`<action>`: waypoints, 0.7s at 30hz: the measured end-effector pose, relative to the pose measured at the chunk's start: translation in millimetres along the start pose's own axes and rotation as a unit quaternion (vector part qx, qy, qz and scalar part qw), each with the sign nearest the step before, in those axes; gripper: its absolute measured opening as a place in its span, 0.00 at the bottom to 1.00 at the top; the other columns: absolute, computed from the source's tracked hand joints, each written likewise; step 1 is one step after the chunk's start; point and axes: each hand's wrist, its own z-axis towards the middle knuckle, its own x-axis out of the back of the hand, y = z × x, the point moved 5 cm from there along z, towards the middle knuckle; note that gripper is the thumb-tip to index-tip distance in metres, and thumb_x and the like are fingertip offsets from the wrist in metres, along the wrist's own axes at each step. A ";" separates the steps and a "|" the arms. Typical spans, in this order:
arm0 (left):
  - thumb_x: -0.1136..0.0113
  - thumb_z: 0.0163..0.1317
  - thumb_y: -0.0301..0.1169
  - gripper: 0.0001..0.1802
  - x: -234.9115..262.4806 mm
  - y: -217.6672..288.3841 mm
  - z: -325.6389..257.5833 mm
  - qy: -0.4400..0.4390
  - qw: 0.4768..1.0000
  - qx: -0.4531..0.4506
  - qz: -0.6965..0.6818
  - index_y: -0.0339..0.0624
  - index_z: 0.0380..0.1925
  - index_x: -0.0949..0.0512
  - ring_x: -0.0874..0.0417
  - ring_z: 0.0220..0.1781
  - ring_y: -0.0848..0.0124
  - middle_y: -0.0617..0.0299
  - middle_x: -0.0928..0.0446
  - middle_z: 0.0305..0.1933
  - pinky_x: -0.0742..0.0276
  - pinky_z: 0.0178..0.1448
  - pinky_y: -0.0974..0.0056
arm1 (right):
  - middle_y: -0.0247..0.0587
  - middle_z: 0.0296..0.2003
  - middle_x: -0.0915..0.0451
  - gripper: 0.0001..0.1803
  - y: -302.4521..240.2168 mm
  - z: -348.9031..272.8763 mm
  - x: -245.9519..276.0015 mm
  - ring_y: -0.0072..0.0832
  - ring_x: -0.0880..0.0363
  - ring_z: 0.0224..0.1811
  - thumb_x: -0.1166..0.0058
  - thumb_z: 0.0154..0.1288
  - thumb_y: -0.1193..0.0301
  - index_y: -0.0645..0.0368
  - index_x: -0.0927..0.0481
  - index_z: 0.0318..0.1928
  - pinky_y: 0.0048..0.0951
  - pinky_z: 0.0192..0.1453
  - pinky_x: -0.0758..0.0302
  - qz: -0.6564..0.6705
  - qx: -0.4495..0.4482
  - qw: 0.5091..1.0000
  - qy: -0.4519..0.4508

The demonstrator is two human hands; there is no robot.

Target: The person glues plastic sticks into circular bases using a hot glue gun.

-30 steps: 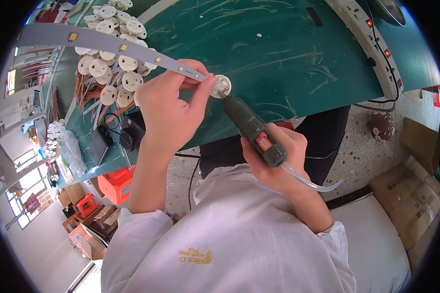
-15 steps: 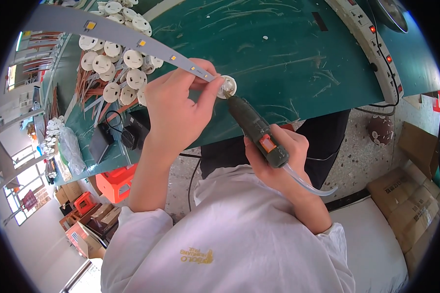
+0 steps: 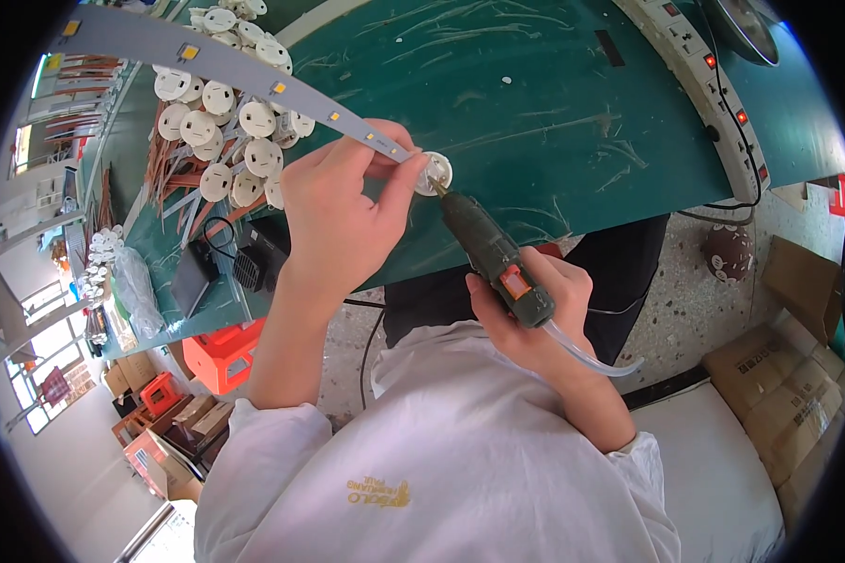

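Observation:
Between the thumb and fingers of my left hand (image 3: pixel 347 202) is pinched the end of a grey LED strip (image 3: pixel 280 89) with small yellow chips, which arcs up to the far left. At that end sits a small round white cap (image 3: pixel 438 171), right by my fingertips. My right hand (image 3: pixel 535 305) is wrapped round a dark green hot glue gun (image 3: pixel 486 235) with an orange-red patch. Its nozzle points at the cap's inside; whether it touches is too small to tell. A clear glue stick (image 3: pixel 591 357) trails curved from the gun's back end.
A heap of round white caps (image 3: pixel 258 119) on strips covers the left of the green table (image 3: pixel 498 113). A power strip (image 3: pixel 714 94) with red lights runs along the right. A black box-like device (image 3: pixel 258 249) stands near the front edge, above a red stool (image 3: pixel 221 357).
The glue gun's nozzle has shifted very slightly right and toward me at the cap. My left hand keeps its pinch, with the LED strip tilted slightly differently.

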 end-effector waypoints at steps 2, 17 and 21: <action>0.29 0.58 0.20 0.09 1.9 1.9 -1.2 0.003 1.000 -0.006 0.000 0.37 0.35 0.20 0.10 0.29 0.67 0.59 0.14 0.30 0.18 0.32 0.68 | 0.40 0.17 0.28 0.19 -3.5 -0.5 1.6 0.35 0.32 0.15 0.29 0.52 0.76 0.59 0.31 0.22 0.31 0.20 0.38 -0.002 0.008 1.000 0.002; 0.29 0.58 0.20 0.09 1.5 1.3 -0.3 -0.002 1.000 -0.005 -0.004 0.37 0.36 0.21 0.09 0.30 0.65 0.58 0.15 0.30 0.18 0.33 0.68 | 0.40 0.18 0.25 0.15 -2.9 0.3 2.1 0.33 0.28 0.17 0.30 0.54 0.76 0.61 0.28 0.25 0.30 0.23 0.33 0.024 -0.027 0.999 -0.017; 0.28 0.59 0.23 0.07 -0.2 -0.7 -3.6 0.003 1.000 0.007 -0.011 0.36 0.33 0.19 0.10 0.28 0.70 0.63 0.14 0.32 0.20 0.34 0.70 | 0.42 0.19 0.24 0.14 -2.8 -0.1 2.1 0.36 0.27 0.18 0.31 0.55 0.77 0.61 0.27 0.26 0.31 0.24 0.32 0.030 -0.056 0.998 -0.027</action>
